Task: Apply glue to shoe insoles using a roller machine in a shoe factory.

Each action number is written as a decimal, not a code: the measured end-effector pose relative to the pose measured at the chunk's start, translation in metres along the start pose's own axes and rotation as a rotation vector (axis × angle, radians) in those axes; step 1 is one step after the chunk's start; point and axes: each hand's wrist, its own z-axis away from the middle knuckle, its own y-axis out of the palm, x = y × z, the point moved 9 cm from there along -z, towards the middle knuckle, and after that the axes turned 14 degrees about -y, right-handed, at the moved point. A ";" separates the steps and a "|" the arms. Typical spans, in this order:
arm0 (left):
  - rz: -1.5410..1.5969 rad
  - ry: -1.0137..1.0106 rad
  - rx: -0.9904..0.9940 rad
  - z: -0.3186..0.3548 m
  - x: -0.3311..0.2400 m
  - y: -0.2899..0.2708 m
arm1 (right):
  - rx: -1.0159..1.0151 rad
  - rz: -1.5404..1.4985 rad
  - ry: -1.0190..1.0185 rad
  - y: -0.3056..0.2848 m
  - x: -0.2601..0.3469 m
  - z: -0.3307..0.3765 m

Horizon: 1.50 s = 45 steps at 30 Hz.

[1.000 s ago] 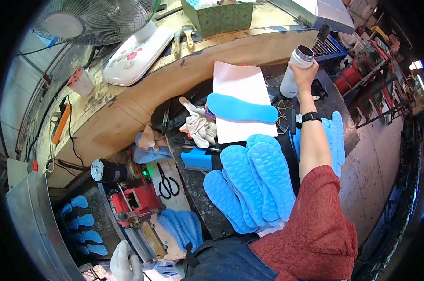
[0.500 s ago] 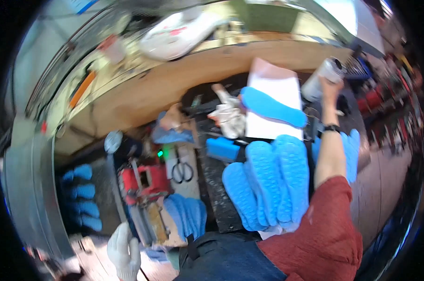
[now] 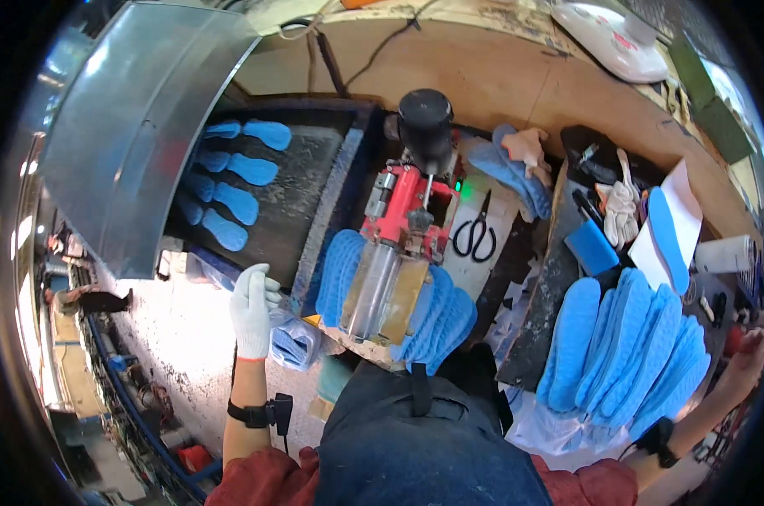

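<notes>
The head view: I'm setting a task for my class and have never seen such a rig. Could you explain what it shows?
There is no robot: a person works by hand, and a fisheye camera worn on the head looks down, so straight edges bend. The left hand, in a white glove, shows nothing held. The right hand, ungloved, is near the picture's edge; whether it holds anything is unclear. A white bottle is nearby. On the dark table are blue insole-shaped pads and a white sheet. Between the hands stands a red machine, with black scissors beside it.
</notes>
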 end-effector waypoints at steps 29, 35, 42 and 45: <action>-0.349 0.871 -0.144 -0.115 0.155 0.043 | 0.609 -1.466 -0.721 0.376 0.505 0.443; -0.391 0.889 -0.165 -0.107 0.155 0.047 | 0.626 -1.326 -0.769 0.371 0.533 0.465; -0.404 0.917 -0.123 -0.118 0.148 0.048 | 0.519 -1.137 -0.760 0.374 0.528 0.435; -0.422 0.891 -0.129 -0.120 0.156 0.050 | 0.587 -1.259 -0.677 0.399 0.513 0.428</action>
